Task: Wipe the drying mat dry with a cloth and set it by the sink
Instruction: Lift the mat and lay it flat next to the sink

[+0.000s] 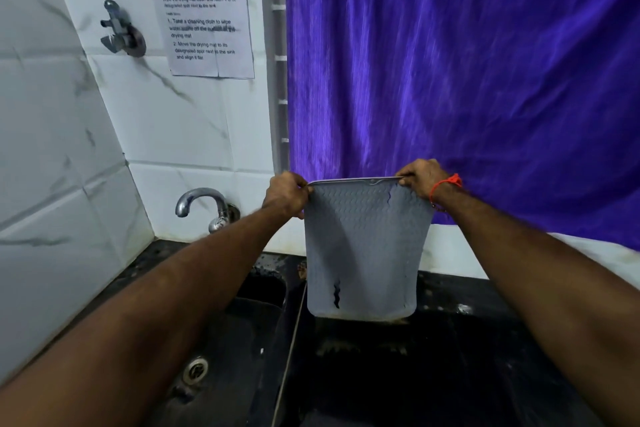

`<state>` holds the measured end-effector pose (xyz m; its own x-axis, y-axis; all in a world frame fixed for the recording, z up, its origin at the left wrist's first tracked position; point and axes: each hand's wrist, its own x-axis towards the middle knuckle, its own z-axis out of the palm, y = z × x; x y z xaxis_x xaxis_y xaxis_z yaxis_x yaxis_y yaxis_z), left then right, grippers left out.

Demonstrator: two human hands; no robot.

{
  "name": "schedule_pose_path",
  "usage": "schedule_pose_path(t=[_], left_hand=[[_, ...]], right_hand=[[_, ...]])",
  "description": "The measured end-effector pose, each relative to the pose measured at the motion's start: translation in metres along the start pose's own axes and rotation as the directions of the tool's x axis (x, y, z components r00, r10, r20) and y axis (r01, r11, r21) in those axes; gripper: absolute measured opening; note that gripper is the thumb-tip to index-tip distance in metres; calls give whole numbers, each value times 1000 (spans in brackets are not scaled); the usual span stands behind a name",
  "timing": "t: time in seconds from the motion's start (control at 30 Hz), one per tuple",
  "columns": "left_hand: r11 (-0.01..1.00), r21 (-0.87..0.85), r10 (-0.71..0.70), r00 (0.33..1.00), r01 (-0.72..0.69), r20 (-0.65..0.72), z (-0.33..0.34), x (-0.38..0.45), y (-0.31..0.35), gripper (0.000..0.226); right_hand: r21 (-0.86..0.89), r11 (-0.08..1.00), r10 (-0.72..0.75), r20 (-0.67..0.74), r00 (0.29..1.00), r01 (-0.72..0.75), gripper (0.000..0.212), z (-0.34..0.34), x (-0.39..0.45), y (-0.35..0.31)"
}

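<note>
Both hands are up; the left hand [284,193] pinches the top left corner of the grey drying mat [363,253], the right hand [420,177] grips the top right corner; the mat hangs upright before the purple curtain [467,80], its lower edge just above the dark bench [467,340], right of the black sink [242,340]; a small tear shows near its bottom.

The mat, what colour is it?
Grey, with a wavy raised pattern; the drying mat shows in the head view.
</note>
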<state>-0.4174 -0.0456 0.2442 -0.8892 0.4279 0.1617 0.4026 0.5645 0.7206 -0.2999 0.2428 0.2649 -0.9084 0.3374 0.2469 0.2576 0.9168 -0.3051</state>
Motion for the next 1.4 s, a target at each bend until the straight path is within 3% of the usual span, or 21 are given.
schedule_pose_path(t=[0.37,0.47,0.73,0.93,1.07,1.17,1.33,1.4], left_hand=[[999,-36,-5,1000,4,-19,4,21,-5,16],[999,6,49,999,-49,-5,-1,5,-10,18],[966,49,254,966,-256,40,-16,-106,-52,12],[972,-28,234,959,-233,160,-15,-223,-106,13],[985,1,165,952,-171,259,7,-296,-161,24],[982,69,141,931,-174,335,39,-340,-202,40],[972,201,7,866,-124,499,65,-381,-238,18],[957,241,19,863,-163,506,69,-393,-245,26]], right_hand=[[-3,1000,-15,1,1000,15,18,7,9,10],[-27,998,-52,7,999,52,20,6,-14,7],[-62,997,-44,-9,999,43,25,9,-148,-25],[-182,967,-186,-27,982,178,44,43,-282,-54],[-174,956,-219,115,969,237,60,100,-356,-58],[-137,960,-200,265,943,243,50,146,-402,-55],[-90,973,-165,367,915,211,31,206,-458,-52],[-91,973,-163,387,908,214,31,220,-469,-56]])
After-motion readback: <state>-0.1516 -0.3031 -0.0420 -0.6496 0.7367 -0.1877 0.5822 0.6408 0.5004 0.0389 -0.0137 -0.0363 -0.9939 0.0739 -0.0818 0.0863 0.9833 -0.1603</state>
